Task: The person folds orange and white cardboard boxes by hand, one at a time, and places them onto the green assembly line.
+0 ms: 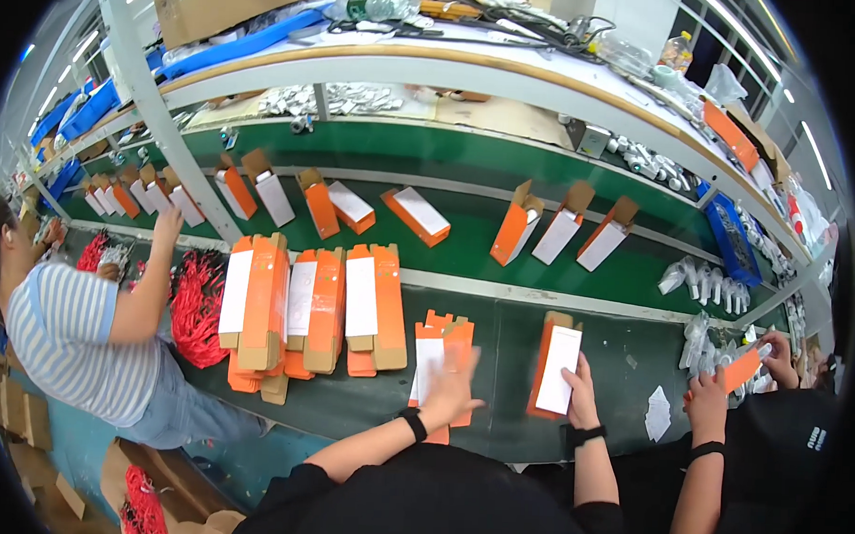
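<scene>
My right hand [582, 395] is closed round the side of an orange and white carton [558, 366], which stands tilted over the dark green bench. My left hand [452, 388], a little blurred, has its fingers stretched out over a small stack of flat, folded orange and white cartons [429, 347]. Whether it touches the top one I cannot tell. To the left of that stack lie taller piles of flat cartons [374, 303], with brown cardboard flaps showing at their ends.
Behind the bench, a green conveyor belt [465, 259] carries several cartons, some with raised flaps. At left a person in a striped shirt [76, 339] reaches over red cords [200, 306]. Another person's hands [710, 399] hold an orange piece [744, 368] at right. A shelf [435, 58] spans above.
</scene>
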A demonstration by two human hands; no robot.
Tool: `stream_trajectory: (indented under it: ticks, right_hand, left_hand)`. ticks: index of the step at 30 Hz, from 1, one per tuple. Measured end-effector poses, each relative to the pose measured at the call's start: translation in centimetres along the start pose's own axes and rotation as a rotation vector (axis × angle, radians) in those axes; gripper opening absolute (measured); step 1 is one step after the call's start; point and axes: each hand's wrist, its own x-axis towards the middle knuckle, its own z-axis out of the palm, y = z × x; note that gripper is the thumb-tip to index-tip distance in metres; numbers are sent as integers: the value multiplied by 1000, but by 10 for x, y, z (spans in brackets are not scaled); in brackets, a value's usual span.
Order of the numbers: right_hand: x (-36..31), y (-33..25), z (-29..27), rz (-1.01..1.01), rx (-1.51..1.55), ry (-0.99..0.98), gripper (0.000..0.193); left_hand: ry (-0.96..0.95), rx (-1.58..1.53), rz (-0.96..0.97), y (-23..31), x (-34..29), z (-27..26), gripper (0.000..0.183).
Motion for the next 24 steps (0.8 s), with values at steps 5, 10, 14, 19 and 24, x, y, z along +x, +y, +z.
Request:
stream_trajectory:
  ticks: [5, 10, 14, 19, 24]
  right_hand:
    - [57, 78, -87, -159, -1154, 495, 68]
    - [15, 53, 75, -601, -1411, 163, 37]
    - [12, 152, 99, -3, -874, -172, 46]
    - [-11, 155, 137, -29, -989, -195, 53]
    - [9, 174, 99, -312, -1082, 72, 66]
  left_hand:
    - [15, 32, -232, -73, -19, 55, 117]
    - [67, -67, -223, -88, -33, 62, 114]
    - [74, -55, -211, -71, -24, 56, 113]
    - [194, -203, -166, -92, -28, 75, 109]
    - [212, -216, -331, -79, -21, 74, 96]
